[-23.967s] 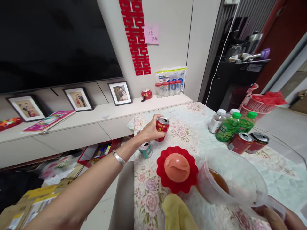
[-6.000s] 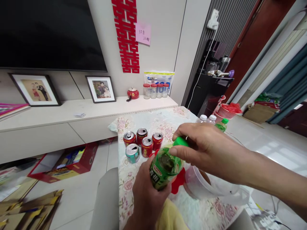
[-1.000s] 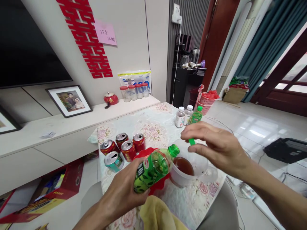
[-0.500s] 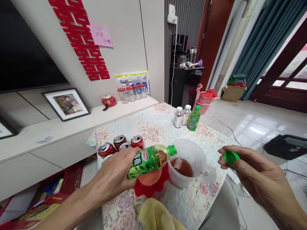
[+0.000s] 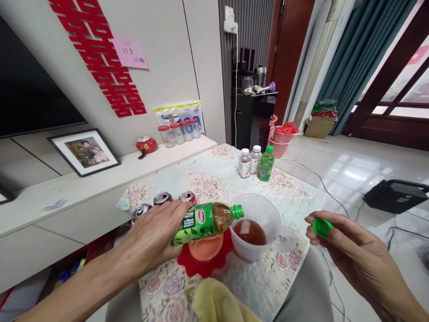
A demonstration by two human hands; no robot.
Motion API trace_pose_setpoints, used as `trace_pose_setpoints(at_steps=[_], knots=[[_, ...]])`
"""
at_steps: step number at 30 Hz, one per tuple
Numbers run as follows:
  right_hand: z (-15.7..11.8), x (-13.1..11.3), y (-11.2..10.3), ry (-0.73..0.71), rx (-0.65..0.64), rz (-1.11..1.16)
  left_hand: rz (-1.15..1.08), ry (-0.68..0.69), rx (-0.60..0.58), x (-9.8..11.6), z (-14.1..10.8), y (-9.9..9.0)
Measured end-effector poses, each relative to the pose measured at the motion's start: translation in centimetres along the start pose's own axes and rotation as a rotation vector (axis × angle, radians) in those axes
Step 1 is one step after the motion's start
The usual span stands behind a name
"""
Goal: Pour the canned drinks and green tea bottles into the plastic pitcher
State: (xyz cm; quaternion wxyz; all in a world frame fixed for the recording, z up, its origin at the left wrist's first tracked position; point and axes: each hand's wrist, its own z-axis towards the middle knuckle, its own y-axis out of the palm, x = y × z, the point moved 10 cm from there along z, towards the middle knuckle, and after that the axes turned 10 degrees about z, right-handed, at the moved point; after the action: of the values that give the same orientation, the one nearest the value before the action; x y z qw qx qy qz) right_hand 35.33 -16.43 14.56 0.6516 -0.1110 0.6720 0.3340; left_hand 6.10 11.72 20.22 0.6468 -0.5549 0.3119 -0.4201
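My left hand [image 5: 157,228] is wrapped round a green-labelled drink bottle [image 5: 204,221], tilted almost level, its uncapped green neck over the rim of a translucent plastic pitcher [image 5: 268,210]. Amber liquid shows near the bottle's shoulder; no stream from its mouth can be made out. Brown liquid [image 5: 250,232] lies in the bottom of the pitcher. Out to the right, my right hand [image 5: 358,255] pinches a green bottle cap [image 5: 322,228] between thumb and fingers. Below the bottle, an orange bowl [image 5: 206,250] rests on a red scalloped tray [image 5: 201,268].
Opened cans [image 5: 187,197] stand behind my left hand. Two white-capped bottles [image 5: 245,163] and a green bottle [image 5: 266,164] are at the table's far side. A yellow cloth [image 5: 217,299] lies at the near edge. Red-lidded jars [image 5: 177,134] line the cabinet.
The bottle has tipped slightly further toward level, and its liquid has spread toward the neck. My head view has shifted a little. Both hands keep their grip.
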Motion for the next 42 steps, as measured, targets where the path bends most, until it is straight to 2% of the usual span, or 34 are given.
trace_pose_setpoints(at_steps=[3,12,22,42], knots=[[-0.1,0.5,0.2,0.027,-0.011,0.024,0.148,0.092,-0.084,0.9,0.2,0.2],[-0.1,1.2,1.1,0.057,-0.076,0.070,0.276,0.125,-0.175,1.0,0.2,0.2],[-0.2,0.7,3.2,0.044,-0.126,0.081,0.376,0.129,-0.195,1.4,0.3,-0.7],[-0.1,0.9,3.4,0.068,-0.138,0.061,0.515,0.138,-0.284,2.1,1.3,-1.4]])
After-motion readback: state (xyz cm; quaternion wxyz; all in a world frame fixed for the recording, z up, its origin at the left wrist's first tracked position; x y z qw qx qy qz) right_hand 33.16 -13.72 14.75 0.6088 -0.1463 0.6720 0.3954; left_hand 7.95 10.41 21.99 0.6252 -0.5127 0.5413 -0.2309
